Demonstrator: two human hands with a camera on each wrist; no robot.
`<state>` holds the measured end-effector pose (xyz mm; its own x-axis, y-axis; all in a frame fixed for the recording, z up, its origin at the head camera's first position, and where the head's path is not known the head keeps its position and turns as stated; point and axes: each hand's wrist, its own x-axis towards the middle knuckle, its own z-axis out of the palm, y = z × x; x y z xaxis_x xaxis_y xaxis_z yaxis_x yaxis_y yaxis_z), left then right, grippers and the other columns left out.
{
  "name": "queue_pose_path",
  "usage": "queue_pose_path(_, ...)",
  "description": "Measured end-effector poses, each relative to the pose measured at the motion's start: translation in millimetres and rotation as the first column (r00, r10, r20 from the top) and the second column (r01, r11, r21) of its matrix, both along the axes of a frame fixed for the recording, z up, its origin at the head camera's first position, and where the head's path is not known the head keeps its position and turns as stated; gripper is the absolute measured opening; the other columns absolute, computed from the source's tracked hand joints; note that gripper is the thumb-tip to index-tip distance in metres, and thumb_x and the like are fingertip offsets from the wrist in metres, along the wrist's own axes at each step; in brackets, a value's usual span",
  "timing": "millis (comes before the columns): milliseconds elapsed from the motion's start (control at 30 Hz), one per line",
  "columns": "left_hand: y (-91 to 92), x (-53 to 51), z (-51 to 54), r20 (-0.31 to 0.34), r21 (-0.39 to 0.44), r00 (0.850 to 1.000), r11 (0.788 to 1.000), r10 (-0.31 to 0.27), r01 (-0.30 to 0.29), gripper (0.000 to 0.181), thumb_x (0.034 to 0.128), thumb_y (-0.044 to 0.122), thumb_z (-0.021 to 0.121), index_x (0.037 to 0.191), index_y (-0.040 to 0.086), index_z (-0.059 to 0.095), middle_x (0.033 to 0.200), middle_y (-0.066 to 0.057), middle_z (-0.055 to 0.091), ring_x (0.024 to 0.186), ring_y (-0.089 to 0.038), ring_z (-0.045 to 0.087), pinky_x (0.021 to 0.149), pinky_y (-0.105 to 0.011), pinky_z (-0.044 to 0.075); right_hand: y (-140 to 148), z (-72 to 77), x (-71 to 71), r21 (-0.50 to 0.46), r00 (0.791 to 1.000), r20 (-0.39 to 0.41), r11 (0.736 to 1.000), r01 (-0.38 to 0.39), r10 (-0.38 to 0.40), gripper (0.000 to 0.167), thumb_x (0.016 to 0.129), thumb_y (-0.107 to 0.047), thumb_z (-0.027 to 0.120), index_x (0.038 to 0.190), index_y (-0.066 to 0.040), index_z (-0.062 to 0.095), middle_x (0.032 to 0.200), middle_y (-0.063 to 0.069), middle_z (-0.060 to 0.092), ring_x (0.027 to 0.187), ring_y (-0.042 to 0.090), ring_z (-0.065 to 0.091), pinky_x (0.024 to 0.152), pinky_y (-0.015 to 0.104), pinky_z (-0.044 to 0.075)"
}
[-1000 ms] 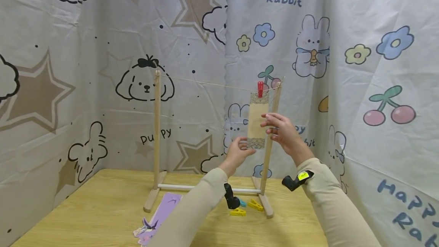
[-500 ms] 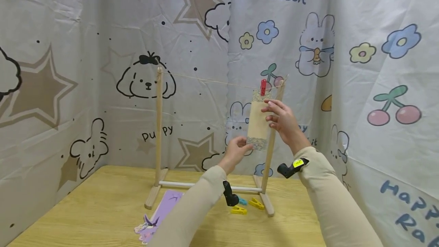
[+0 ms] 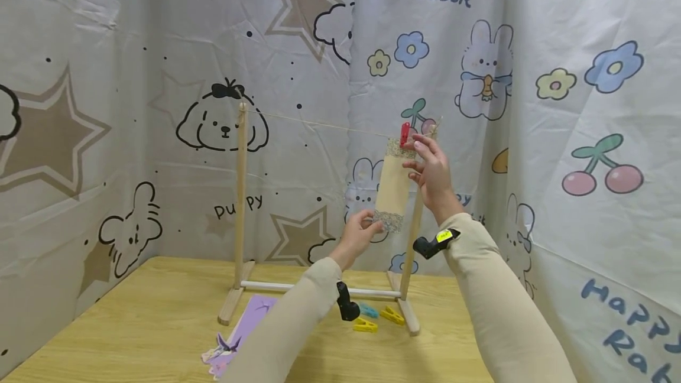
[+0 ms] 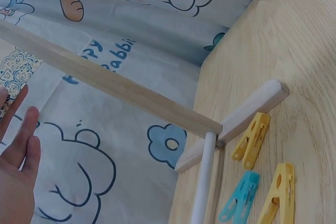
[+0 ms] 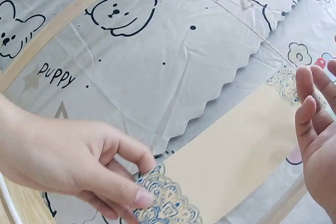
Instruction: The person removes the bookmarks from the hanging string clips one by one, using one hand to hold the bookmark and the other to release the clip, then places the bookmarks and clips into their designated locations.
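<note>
A cream paper card (image 3: 392, 185) with patterned lace-like bands at both ends hangs from a thin string (image 3: 324, 124), held at its top by a red clothespin (image 3: 405, 133). My left hand (image 3: 353, 239) pinches the card's lower left corner; in the right wrist view its thumb lies over the patterned band (image 5: 170, 200). The card's lower end is tilted leftward. My right hand (image 3: 433, 173) is at the card's upper right edge, fingers loosely extended beside the clothespin. Whether these fingertips touch the clothespin, I cannot tell.
The string runs between two wooden posts (image 3: 241, 194) joined by a white rod (image 3: 319, 289). On the table lie yellow clothespins (image 3: 365, 325), a blue clothespin (image 3: 368, 310) and purple cards (image 3: 247, 327). Printed curtains (image 3: 298, 182) stand behind.
My right hand has risen along the card's right edge to the clothespin. My left hand has taken the lower corner and drawn it slightly left, so the card now slants.
</note>
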<state>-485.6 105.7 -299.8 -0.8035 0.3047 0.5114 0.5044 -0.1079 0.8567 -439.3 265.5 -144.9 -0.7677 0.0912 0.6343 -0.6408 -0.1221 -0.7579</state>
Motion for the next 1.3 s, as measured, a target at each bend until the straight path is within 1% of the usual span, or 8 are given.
queue_pose_path(267,-3.6,-1.9,0.7,-0.027,0.004,0.999,1.0,0.018,-0.018,0.019,0.1047,0.012,0.063,0.118,-0.001,0.06,0.107,-0.02,0.075,0.11,-0.043,0.067,0.09,-0.046,0.05,-1.5,16.9,-6.9,-0.125,0.998,-0.015,0.99,-0.059,0.057,0.039,0.11,-0.027,0.051,0.148,-0.02,0.045,0.145,0.009,0.054,0.075,0.017,0.068,0.06,0.021,0.049)
queue_pose_path(467,-3.3,-1.8,-4.0,-0.028,0.0,1.0,1.0,0.01,-0.01,0.021,0.1047,0.011,0.063,0.12,-0.003,0.06,0.107,-0.021,0.075,0.108,-0.037,0.07,0.098,-0.054,0.048,3.5,20.9,-12.8,-0.081,0.999,0.013,0.996,-0.038,0.039,0.048,0.11,-0.029,0.05,0.155,-0.017,0.041,0.152,0.011,0.05,0.078,0.017,0.072,0.061,0.02,0.053)
queue_pose_path(700,-3.6,2.5,-8.6,-0.011,0.01,1.0,1.0,0.006,-0.006,0.026,0.1056,0.013,0.062,0.126,-0.003,0.058,0.109,-0.019,0.075,0.108,-0.033,0.07,0.103,-0.055,0.045,8.7,20.2,-16.6,-0.065,0.996,0.041,0.994,-0.082,0.085,0.053,0.111,-0.034,0.048,0.16,-0.02,0.036,0.159,0.01,0.043,0.084,0.019,0.072,0.066,0.022,0.056)
queue_pose_path(767,-3.5,2.8,-8.7,-0.012,0.011,1.0,1.0,0.01,-0.01,0.024,0.1055,0.012,0.062,0.124,-0.003,0.058,0.108,-0.019,0.075,0.107,-0.033,0.07,0.103,-0.054,0.045,10.2,21.9,-16.4,-0.007,0.996,0.058,0.998,-0.067,0.068,0.054,0.111,-0.039,0.045,0.161,-0.022,0.034,0.16,0.008,0.043,0.085,0.019,0.073,0.067,0.023,0.056)
queue_pose_path(867,-2.6,3.2,-8.4,-0.023,0.009,1.0,1.0,0.006,-0.006,0.021,0.1054,0.01,0.062,0.122,-0.003,0.058,0.107,-0.02,0.075,0.106,-0.034,0.07,0.102,-0.053,0.046,12.1,27.0,-14.7,0.137,0.995,0.102,0.99,-0.024,0.01,0.06,0.11,-0.047,0.042,0.164,-0.024,0.028,0.163,0.006,0.039,0.086,0.019,0.073,0.067,0.023,0.056)
queue_pose_path(1000,-1.0,3.9,-7.6,-0.029,0.015,1.0,1.0,-0.004,0.004,0.018,0.1055,0.009,0.061,0.119,-0.003,0.058,0.106,-0.02,0.075,0.106,-0.036,0.07,0.1,-0.052,0.047,12.0,36.9,-11.6,0.327,0.987,0.142,0.945,0.025,-0.075,0.067,0.109,-0.057,0.036,0.166,-0.026,0.022,0.167,0.007,0.031,0.088,0.017,0.074,0.07,0.025,0.057)
queue_pose_path(1133,1.0,4.6,-6.4,-0.038,0.017,0.999,1.0,-0.005,0.006,0.018,0.1053,0.01,0.061,0.119,-0.003,0.059,0.106,-0.021,0.074,0.106,-0.037,0.07,0.099,-0.052,0.048,9.4,46.9,-10.4,0.424,0.979,0.163,0.905,0.04,-0.119,0.07,0.107,-0.062,0.032,0.166,-0.027,0.019,0.169,0.011,0.024,0.091,0.018,0.074,0.073,0.028,0.057)
queue_pose_path(1300,4.3,5.6,-6.8,-0.037,-0.011,0.999,1.0,-0.002,0.002,0.02,0.1056,0.013,0.062,0.119,-0.001,0.06,0.105,-0.02,0.075,0.106,-0.033,0.071,0.097,-0.05,0.047,7.2,54.6,-10.6,0.509,0.966,0.175,0.857,0.078,-0.191,0.077,0.107,-0.064,0.028,0.168,-0.024,0.005,0.168,0.017,0.022,0.094,0.022,0.074,0.08,0.031,0.057)
